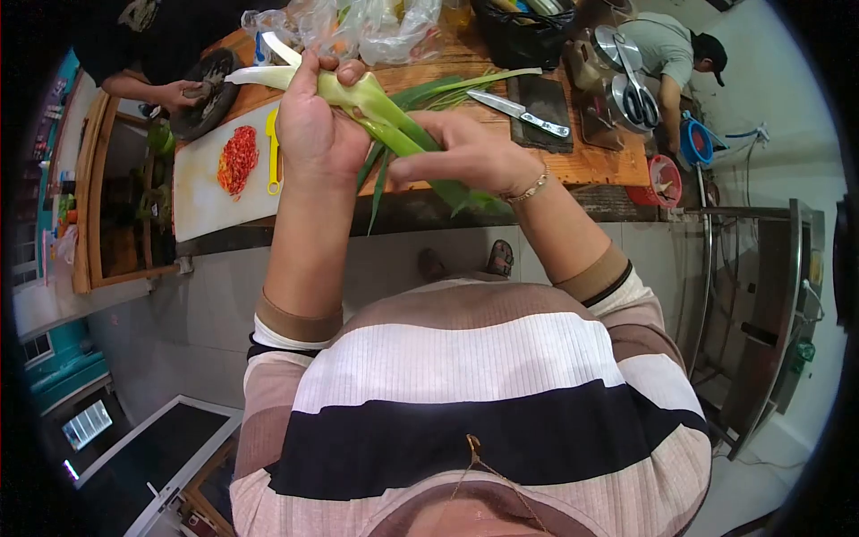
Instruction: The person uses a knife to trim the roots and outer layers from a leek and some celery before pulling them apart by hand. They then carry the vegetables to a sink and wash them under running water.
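My left hand (327,121) is wrapped round the pale lower part of a leek-like green stalk (380,112), whose white ends stick out to the upper left. My right hand (461,154) is beside the darker leaves, fingers curled round them at the lower right. Long green leaves hang below both hands. Right of the stalk, a knife (519,112) rests on the table with its handle over a dark board (541,94). A white cutting board (201,192) at the left bears chopped red pieces (238,161) and a yellow tool (274,157).
Plastic bags (376,31) and a black bag (523,31) lie along the far side of the wooden table (582,166). Jars with scissors (635,98) stand at the right, near a red basket (662,179). One person works at the upper left, another at the upper right.
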`<state>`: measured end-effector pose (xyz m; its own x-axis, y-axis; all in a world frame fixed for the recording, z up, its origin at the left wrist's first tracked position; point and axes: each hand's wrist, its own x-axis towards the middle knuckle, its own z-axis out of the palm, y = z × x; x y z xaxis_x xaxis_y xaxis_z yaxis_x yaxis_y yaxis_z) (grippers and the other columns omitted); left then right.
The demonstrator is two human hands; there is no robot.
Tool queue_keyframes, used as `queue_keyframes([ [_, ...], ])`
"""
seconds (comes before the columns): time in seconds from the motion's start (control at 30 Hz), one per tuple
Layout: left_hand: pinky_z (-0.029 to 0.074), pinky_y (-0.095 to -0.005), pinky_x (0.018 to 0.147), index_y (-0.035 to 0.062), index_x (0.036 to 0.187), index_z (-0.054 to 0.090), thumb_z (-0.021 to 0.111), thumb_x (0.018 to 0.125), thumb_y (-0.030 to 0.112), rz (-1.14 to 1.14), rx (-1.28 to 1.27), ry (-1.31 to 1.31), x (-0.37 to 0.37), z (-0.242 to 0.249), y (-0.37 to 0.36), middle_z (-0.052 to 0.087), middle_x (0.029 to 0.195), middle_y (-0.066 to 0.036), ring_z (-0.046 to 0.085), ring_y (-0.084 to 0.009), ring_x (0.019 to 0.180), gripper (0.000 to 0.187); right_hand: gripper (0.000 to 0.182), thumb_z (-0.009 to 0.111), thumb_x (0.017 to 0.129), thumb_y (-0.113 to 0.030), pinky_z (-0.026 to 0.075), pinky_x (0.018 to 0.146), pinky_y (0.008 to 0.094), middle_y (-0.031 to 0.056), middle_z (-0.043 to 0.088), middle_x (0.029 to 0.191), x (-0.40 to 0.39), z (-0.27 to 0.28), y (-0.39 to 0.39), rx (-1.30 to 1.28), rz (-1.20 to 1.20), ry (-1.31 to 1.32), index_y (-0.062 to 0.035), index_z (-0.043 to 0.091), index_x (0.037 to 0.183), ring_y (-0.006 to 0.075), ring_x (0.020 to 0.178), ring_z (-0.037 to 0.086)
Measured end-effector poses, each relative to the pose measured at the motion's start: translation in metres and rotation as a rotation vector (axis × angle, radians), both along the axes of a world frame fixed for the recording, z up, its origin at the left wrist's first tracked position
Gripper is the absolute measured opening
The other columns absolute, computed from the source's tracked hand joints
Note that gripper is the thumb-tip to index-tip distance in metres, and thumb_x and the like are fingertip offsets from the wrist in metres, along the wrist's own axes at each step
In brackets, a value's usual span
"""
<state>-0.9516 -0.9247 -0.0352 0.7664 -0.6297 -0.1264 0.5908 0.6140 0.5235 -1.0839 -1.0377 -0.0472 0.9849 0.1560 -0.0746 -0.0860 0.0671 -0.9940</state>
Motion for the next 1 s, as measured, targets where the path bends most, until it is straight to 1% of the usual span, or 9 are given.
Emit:
queue_keyframes([
  [0.03,0.04,-0.0291,0.067,0.007,0.08,0.044,0.04,0.096,0.023,0.017,-0.011,-0.015,-0.001,0.004,0.0,0.042,0.07,-0.003,0.044,-0.0154,0.067,0.023,0.029,0.064,0.083,-0.027,0.047,0.062,0.022,-0.0002,0.059,0.078,0.0,0.0,0.0,-0.071,-0.005,0.065,-0.0037,0.058,0.1,0.006,0.069,0.056],
  [0.13,0.039,-0.0301,0.071,0.0069,0.08,0.044,0.038,0.097,0.023,0.064,-0.037,-0.061,0.0,0.011,0.004,0.042,0.071,-0.003,0.043,-0.0158,0.068,0.023,0.025,0.062,0.085,-0.027,0.043,0.052,0.0199,-0.0028,0.054,0.072,-0.011,-0.021,-0.008,-0.083,-0.097,0.188,-0.004,0.058,0.094,0.0037,0.06,0.049],
  [0.23,0.038,-0.0333,0.08,0.0074,0.081,0.044,0.033,0.098,0.024,0.108,-0.031,-0.066,0.014,0.005,0.016,0.041,0.069,-0.004,0.042,-0.0181,0.071,0.026,0.023,0.058,0.088,-0.027,0.042,0.049,0.0186,-0.0035,0.052,0.071,-0.036,-0.027,-0.011,-0.096,-0.094,0.262,-0.0042,0.058,0.09,0.0026,0.057,0.045],
  [0.33,0.04,-0.0304,0.07,0.0069,0.079,0.044,0.038,0.097,0.022,0.149,-0.005,-0.088,0.017,0.008,0.025,0.041,0.071,-0.003,0.042,-0.0153,0.067,0.024,0.027,0.055,0.089,-0.031,0.037,0.046,0.0207,-0.0031,0.047,0.058,-0.064,-0.046,-0.021,0.001,-0.145,0.345,-0.0052,0.058,0.081,0.0061,0.051,0.044],
  [0.47,0.039,-0.031,0.073,0.0071,0.079,0.044,0.037,0.097,0.024,0.179,0.019,-0.129,0.038,0.011,0.043,0.041,0.069,-0.004,0.041,-0.016,0.067,0.026,0.032,0.054,0.089,-0.032,0.038,0.047,0.0226,-0.0017,0.047,0.056,-0.102,-0.062,-0.047,0.057,-0.168,0.426,-0.003,0.058,0.076,0.0087,0.05,0.045],
  [0.5,0.039,-0.0313,0.074,0.0076,0.078,0.044,0.037,0.096,0.023,0.257,0.085,-0.154,0.029,0.024,0.041,0.04,0.068,-0.003,0.041,-0.0165,0.068,0.025,0.032,0.055,0.088,-0.031,0.038,0.047,0.023,-0.0014,0.047,0.056,-0.112,-0.067,-0.054,0.08,-0.168,0.436,-0.0026,0.058,0.075,0.0092,0.05,0.045],
  [0.6,0.039,-0.0328,0.076,0.0079,0.078,0.044,0.038,0.096,0.023,0.2,0.005,-0.15,0.053,0.018,0.057,0.039,0.067,-0.003,0.041,-0.0168,0.069,0.024,0.031,0.056,0.088,-0.03,0.037,0.047,0.0242,-0.0016,0.044,0.055,-0.141,-0.084,-0.072,0.157,-0.234,0.524,-0.0023,0.058,0.074,0.0094,0.048,0.042],
  [0.77,0.039,-0.0339,0.076,0.007,0.08,0.043,0.038,0.096,0.022,0.108,-0.012,-0.14,0.054,0.02,0.053,0.038,0.069,-0.004,0.041,-0.0169,0.07,0.022,0.03,0.054,0.089,-0.03,0.034,0.046,0.0254,-0.0038,0.038,0.054,-0.184,-0.106,-0.091,0.331,-0.309,0.562,-0.0043,0.056,0.073,0.008,0.046,0.034],
  [1.0,0.039,-0.0358,0.082,0.0055,0.082,0.043,0.038,0.095,0.02,0.047,0.018,-0.174,0.057,0.02,0.046,0.038,0.07,-0.004,0.041,-0.0175,0.071,0.02,0.03,0.049,0.092,-0.029,0.028,0.046,0.0238,-0.0061,0.029,0.054,-0.205,-0.1,-0.091,0.536,-0.387,0.508,-0.0058,0.053,0.074,0.0072,0.047,0.027],
])
